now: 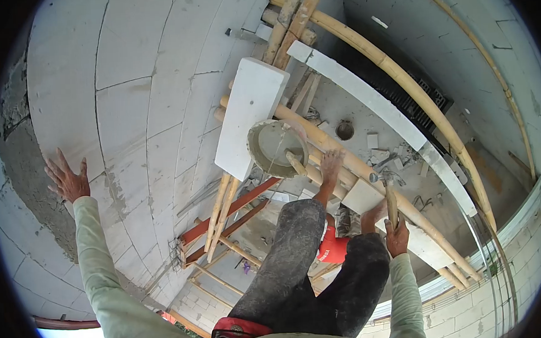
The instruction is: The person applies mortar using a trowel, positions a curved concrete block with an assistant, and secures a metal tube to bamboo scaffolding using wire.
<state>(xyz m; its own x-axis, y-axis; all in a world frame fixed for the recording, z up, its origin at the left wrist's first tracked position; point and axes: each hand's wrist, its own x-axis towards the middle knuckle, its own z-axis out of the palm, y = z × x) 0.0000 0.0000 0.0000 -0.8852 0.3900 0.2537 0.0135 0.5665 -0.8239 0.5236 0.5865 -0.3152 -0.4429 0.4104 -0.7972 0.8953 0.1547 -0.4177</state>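
Observation:
My left hand (68, 177) is spread against the block wall (126, 109) at the left, beside a strip of grey mortar (35, 181), and holds nothing. At the right, my right hand (397, 237) is wrapped round the wooden handle of a hammer (391, 202); the hammer's head points away from me, above bamboo poles. Between my hands, a round bucket (254, 146) with grey wet contents and a wooden handle sticking out stands beside a white block (251, 118).
My bare feet rest on bamboo poles (420, 219) high above the floor. Below, a person in a red shirt (333, 246) is partly hidden by my legs. A long white beam (364, 93) and a curved-looking bamboo pole (400, 76) cross at the right. A red steel beam (224, 213) lies lower left.

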